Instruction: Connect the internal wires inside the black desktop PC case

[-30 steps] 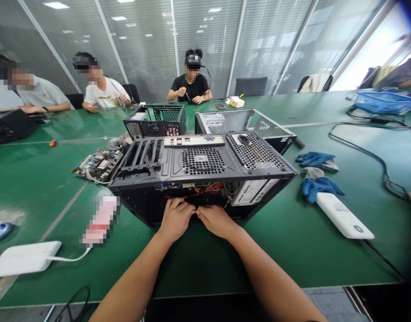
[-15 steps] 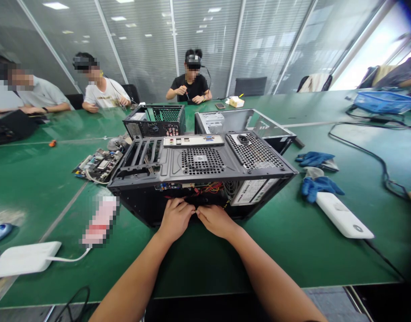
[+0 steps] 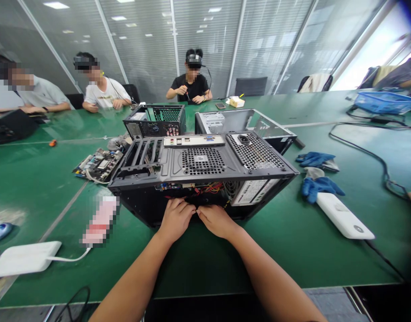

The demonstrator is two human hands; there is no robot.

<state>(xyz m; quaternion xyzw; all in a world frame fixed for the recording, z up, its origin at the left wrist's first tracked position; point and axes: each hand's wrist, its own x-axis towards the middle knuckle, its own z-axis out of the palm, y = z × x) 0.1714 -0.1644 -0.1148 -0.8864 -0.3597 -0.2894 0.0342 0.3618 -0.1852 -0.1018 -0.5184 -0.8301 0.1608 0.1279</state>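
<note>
A black computer case [image 3: 172, 163] stands on the green table [image 3: 205, 268], its side facing me open. Red and yellow wires [image 3: 210, 188] and a power supply with a white label [image 3: 252, 191] show inside it. At the case's lower front opening, my left hand [image 3: 177, 218] and my right hand [image 3: 216, 220] meet with fingertips nearly touching. The fingers of both are curled and pinched together. Whatever lies between the fingertips is too small to make out.
Behind stand another black case [image 3: 155, 120] and an open silver case [image 3: 225, 120]. A circuit board [image 3: 100, 165] lies left, beyond a phone [image 3: 100, 221] and white power bank [image 3: 27, 259]. Blue gloves [image 3: 321, 185] and a white device [image 3: 344, 216] lie right. People sit across.
</note>
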